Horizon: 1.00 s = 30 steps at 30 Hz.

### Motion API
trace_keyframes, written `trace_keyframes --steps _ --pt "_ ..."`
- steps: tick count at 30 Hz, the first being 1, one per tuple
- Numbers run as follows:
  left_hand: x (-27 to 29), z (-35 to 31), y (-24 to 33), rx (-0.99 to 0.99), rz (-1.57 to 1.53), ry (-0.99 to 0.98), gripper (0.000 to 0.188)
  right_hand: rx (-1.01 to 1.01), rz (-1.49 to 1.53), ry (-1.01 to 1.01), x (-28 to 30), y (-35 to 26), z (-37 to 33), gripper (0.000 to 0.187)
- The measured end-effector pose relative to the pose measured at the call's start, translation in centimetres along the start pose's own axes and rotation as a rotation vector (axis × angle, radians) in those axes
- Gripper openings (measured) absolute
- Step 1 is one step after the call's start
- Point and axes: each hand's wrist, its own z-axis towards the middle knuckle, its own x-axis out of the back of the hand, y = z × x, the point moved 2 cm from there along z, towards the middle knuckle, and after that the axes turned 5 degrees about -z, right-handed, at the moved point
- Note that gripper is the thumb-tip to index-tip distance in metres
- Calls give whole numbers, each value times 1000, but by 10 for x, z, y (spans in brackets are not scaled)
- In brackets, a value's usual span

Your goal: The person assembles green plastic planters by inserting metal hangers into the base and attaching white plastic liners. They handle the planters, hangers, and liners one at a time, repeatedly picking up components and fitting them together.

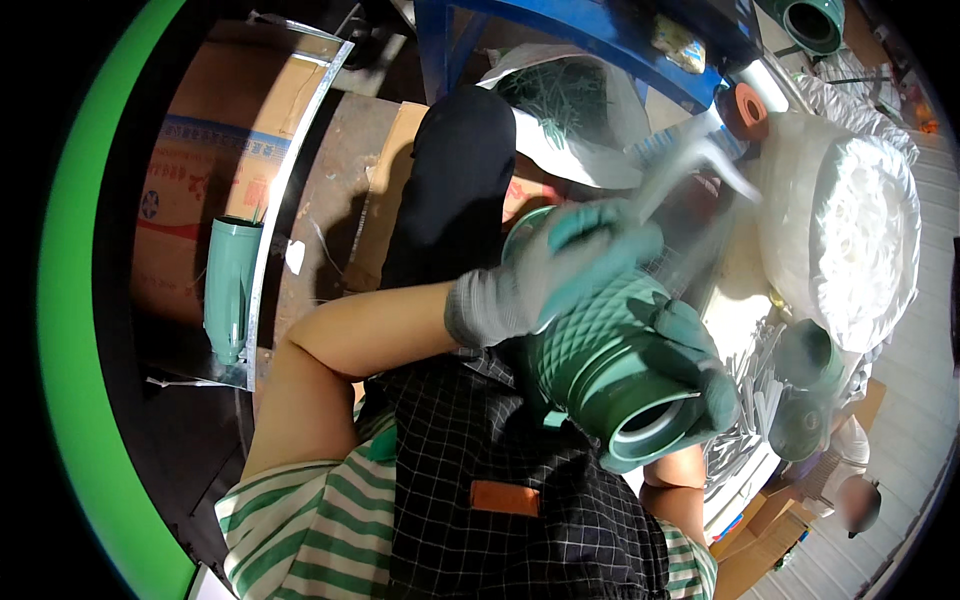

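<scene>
A green plastic jug body (585,345) with a diamond-patterned side and a ringed neck lies tilted over my lap, its round mouth toward me. My right hand (700,380), in a grey and green glove, is closed around the jug near its neck. Over the jug's far part is my left hand (560,265), gloved too, smeared by motion with its fingers curled. A white curved strip (695,160), also blurred, reaches from the left hand's fingers toward the upper right. Its exact kind does not show.
A white sack (620,150) of green scraps stands ahead, below a blue metal frame (570,20). At right are a large clear plastic bundle (840,220), white strips (750,410) and green parts (805,355). Another green shell (232,285) sits beside a carton (190,200). A person (850,480) is farther right.
</scene>
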Motion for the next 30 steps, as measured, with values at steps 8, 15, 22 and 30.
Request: trace_keyframes --steps 8,15,22,30 --pt "4 -33 52 57 439 109 39 414 53 335 12 24 35 36" --pt "-39 -36 63 -182 641 416 39 1 473 75 -12 37 75 61" --pt "-75 -116 69 -116 339 -101 52 43 564 -128 1 29 47 53" --pt "-110 -57 64 -754 1314 -670 28 52 484 111 -19 5 19 41"
